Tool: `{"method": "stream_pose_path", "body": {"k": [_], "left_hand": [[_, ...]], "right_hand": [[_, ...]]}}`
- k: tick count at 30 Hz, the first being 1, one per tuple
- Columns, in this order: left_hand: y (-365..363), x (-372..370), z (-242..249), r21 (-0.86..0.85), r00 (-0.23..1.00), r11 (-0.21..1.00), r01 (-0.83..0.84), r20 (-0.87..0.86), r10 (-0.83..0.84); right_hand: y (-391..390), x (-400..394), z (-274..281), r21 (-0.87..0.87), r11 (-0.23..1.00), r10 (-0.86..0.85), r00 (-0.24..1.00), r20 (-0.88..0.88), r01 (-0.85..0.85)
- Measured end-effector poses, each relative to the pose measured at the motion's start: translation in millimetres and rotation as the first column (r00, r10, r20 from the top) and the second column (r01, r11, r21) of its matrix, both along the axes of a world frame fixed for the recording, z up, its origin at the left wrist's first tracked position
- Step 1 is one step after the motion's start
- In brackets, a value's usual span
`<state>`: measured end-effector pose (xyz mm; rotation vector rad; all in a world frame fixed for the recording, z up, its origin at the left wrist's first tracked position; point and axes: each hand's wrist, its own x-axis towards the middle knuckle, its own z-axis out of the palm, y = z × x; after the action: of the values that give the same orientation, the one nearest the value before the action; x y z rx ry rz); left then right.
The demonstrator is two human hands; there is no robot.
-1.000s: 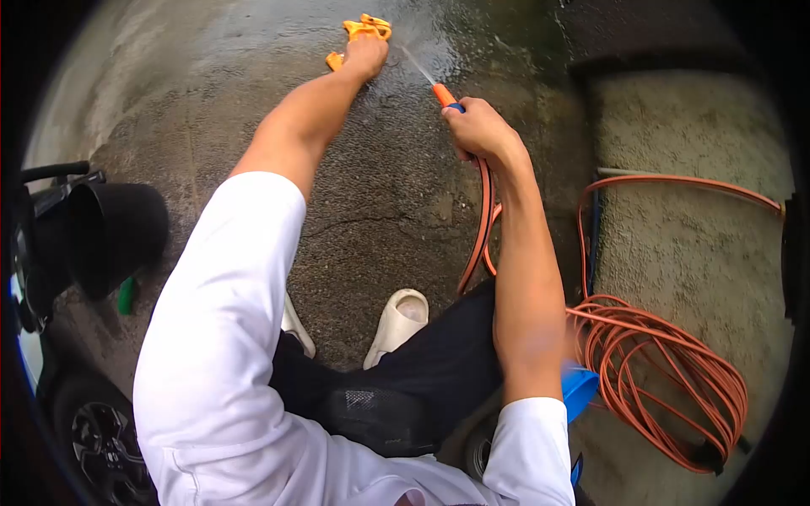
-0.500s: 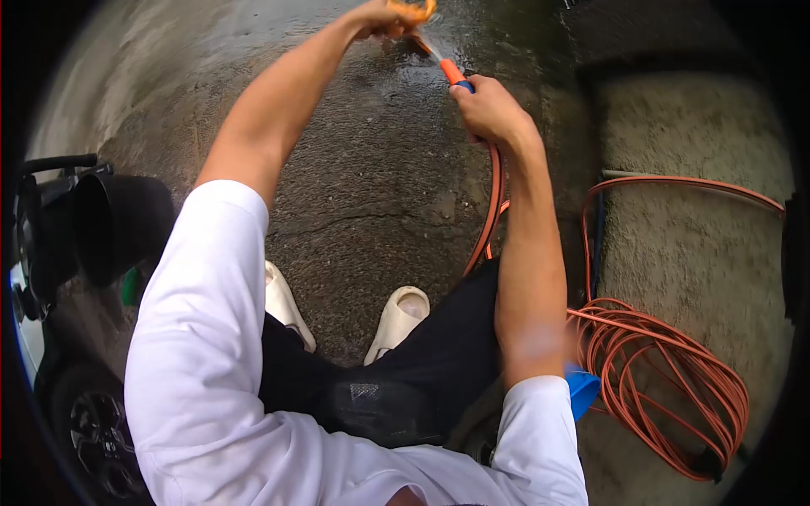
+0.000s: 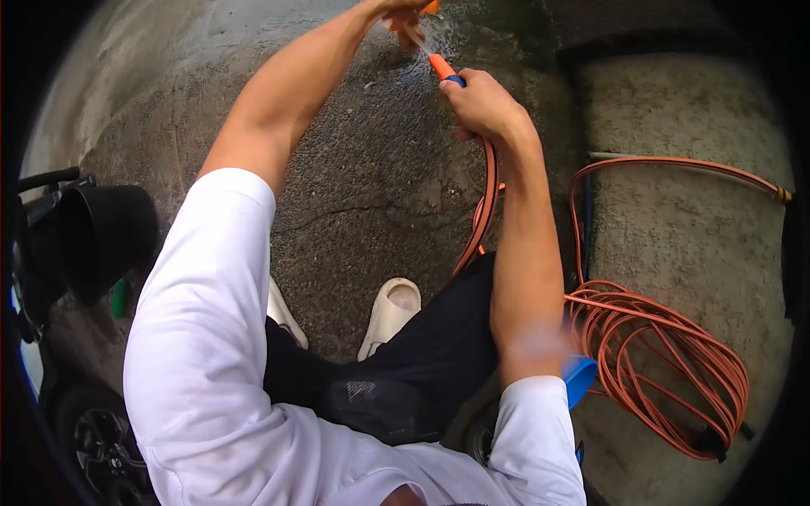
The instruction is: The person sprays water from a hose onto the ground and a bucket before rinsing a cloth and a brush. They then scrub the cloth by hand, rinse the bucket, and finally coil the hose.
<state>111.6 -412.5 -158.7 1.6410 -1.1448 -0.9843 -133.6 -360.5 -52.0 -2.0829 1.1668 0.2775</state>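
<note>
Out over wet ground [image 3: 363, 169], left hand [image 3: 395, 7] clasps orange item [image 3: 431, 7], partly cropped, to meet jet [image 3: 417, 39]; right hand [image 3: 485, 103] closed round nozzle [image 3: 440, 67], aiming.

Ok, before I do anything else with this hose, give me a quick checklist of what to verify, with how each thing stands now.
1. Right hand closed on the nozzle: ok, it is wrapped round it.
2. Water jet running: ok, it leaves the nozzle towards the orange item.
3. Left hand secure on the orange item: cannot tell, the top edge of the view crops both.
4. Spare hose coil clear of the shoes: ok, it lies off to the right, apart from the pale slides.
5. Pavement dry: not ok, it looks wet, especially near the jet.
</note>
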Motion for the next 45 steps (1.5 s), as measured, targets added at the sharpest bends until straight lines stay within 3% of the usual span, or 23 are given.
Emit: {"method": "stream_pose_path", "body": {"k": [1,3,5,7,8,9,10,11,13,15,16,20,22,26,29,33,35,36,38,39,41,43,45], "left_hand": [[2.1,-0.8,6.5,0.003,1.000,1.000,0.004,0.002,-0.004],[3.1,-0.9,9.4,-0.211,0.922,0.955,-0.207,-0.368,0.118],[-2.5,24.0,-32.1,-0.282,0.952,0.926,-0.249,-0.245,0.182],[14.7,38.1,-61.9,0.145,0.987,0.987,0.063,-0.155,-0.041],[5.9,35.7,-132.2,-0.339,0.780,0.941,-0.007,-0.591,-0.207],[27.8,8.3,-107.5,-0.422,0.710,0.897,-0.134,-0.672,-0.210],[2.4,31.6,-169.2,-0.213,0.956,0.945,-0.249,-0.210,0.205],[2.5,32.4,-168.9,0.066,0.857,0.899,-0.433,0.338,0.389],[15.7,21.0,-178.7,0.086,0.813,0.881,-0.465,0.435,0.387],[40.2,8.8,-158.2,0.182,0.671,0.953,-0.242,0.741,0.029],[48.1,-1.2,-135.9,0.171,0.671,0.942,-0.288,0.738,0.072],[29.8,15.2,-146.8,0.124,0.725,0.916,-0.382,0.655,0.214],[13.4,34.9,-170.2,0.088,0.897,0.949,-0.302,0.365,0.251],[-10.2,31.0,-199.6,0.106,0.840,0.836,-0.538,0.140,0.523],[-40.0,38.7,-267.6,-0.083,0.720,0.748,-0.659,0.219,0.659],[-8.3,25.9,-181.2,0.023,0.841,0.849,-0.528,0.152,0.519],[6.6,22.5,-164.6,0.136,0.916,0.965,-0.223,0.368,0.160],[23.9,13.5,-159.4,0.140,0.917,0.965,-0.220,0.368,0.155],[58.0,0.2,-151.4,0.072,0.616,0.984,-0.161,0.786,0.043],[57.3,8.9,-156.7,0.075,0.617,0.984,-0.162,0.785,0.042],[51.5,27.4,-162.1,0.336,0.481,0.937,0.100,0.808,-0.341],[54.8,18.1,-138.5,0.308,0.429,0.945,0.107,0.844,-0.324],[47.6,15.7,-119.6,0.044,0.636,0.981,-0.190,0.767,0.089]], "right_hand": [[-2.6,0.3,4.0,0.011,1.000,0.002,1.000,-0.030,-0.002],[-2.3,-1.6,6.1,0.023,1.000,-0.001,0.998,-0.059,0.002],[-1.1,-2.5,6.7,0.007,0.999,-0.034,0.999,-0.017,0.034],[-1.0,-3.8,4.2,-0.017,1.000,-0.004,0.999,-0.041,0.003],[-0.3,-4.0,1.9,-0.030,0.999,0.024,0.997,-0.067,-0.026],[-0.4,-3.4,0.3,-0.032,0.999,0.025,0.997,-0.066,-0.027],[-0.3,-2.7,-2.0,-0.045,0.998,0.050,0.994,-0.095,-0.054],[3.0,-1.5,-0.7,-0.054,0.995,0.072,0.990,-0.124,-0.079],[6.8,0.9,3.7,-0.045,0.997,0.063,0.989,-0.135,-0.070],[8.1,2.9,4.2,-0.040,0.997,0.061,0.987,-0.148,-0.068],[7.5,2.9,-0.2,-0.047,0.996,0.069,0.986,-0.155,-0.077],[8.8,3.5,1.7,-0.034,0.996,0.080,0.978,-0.195,-0.089],[10.3,6.1,1.4,-0.021,0.996,0.085,0.976,-0.198,-0.091],[15.8,10.1,-12.6,-0.100,0.988,0.099,0.976,-0.194,-0.120],[16.5,11.4,-13.4,-0.070,0.991,0.098,0.974,-0.205,-0.115],[7.6,5.4,-11.7,-0.037,0.997,0.057,0.983,-0.175,-0.064],[-1.6,1.0,-14.7,-0.038,0.997,0.063,0.979,-0.196,-0.072],[-2.6,0.6,-10.8,-0.031,0.997,0.062,0.973,-0.224,-0.070],[-4.7,-1.5,-11.2,-0.036,0.997,0.056,0.975,-0.216,-0.065],[-4.7,-2.0,-11.8,-0.043,0.997,0.053,0.976,-0.210,-0.064],[-4.3,-0.9,-12.8,-0.034,0.997,0.065,0.974,-0.217,-0.074],[0.8,2.6,-10.6,-0.022,0.996,0.077,0.972,-0.222,-0.084],[11.2,9.2,-4.0,0.011,0.992,0.123,0.975,-0.185,-0.123]]}}
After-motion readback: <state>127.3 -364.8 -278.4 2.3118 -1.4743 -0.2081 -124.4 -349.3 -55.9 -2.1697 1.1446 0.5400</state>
